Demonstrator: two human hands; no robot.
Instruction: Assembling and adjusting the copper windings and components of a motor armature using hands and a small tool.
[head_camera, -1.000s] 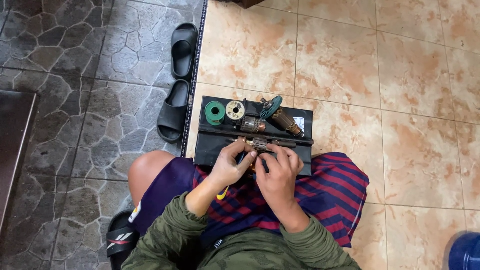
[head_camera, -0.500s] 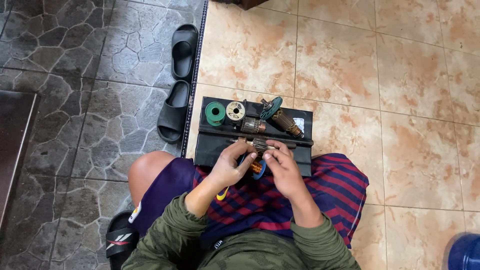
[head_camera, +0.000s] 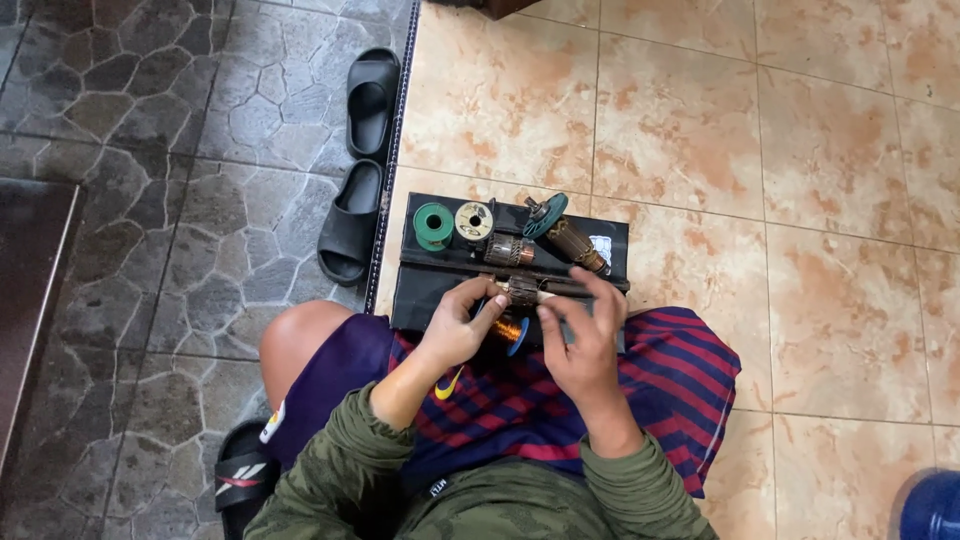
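Fingers: left hand (head_camera: 458, 325) pinches the near end of a small motor armature (head_camera: 522, 290), fingertips closed together on it; right hand (head_camera: 585, 335) has thumb and forefinger closed near the armature's other end, the remaining fingers spread up over the shaft.
Armature: centre of the frame, held just above the near edge of the black mat (head_camera: 420, 290), roughly level, its shaft running right.
Spool under the hands: a copper wire spool (head_camera: 510, 329) with a blue flange now shows between the two hands, just below the armature; half a second ago only a sliver of it showed, and a second ago the hands covered it.
Change in hands: the right hand has shifted right and opened wider, so the gap between the palms is larger than before; the left hand holds much the same place.
Mat, upper part: green spool (head_camera: 433, 224), pale spool (head_camera: 474, 220), a second armature (head_camera: 509, 250) and a larger rotor (head_camera: 570, 240) with a teal fan, all unmoved.
Hard to make out: whether thin wire runs from spool to armature cannot be told; the windings are too small to read.
Cut off: black sandals (head_camera: 358, 160) at upper left are whole; a blue object (head_camera: 930, 508) at lower right is clipped by the frame.
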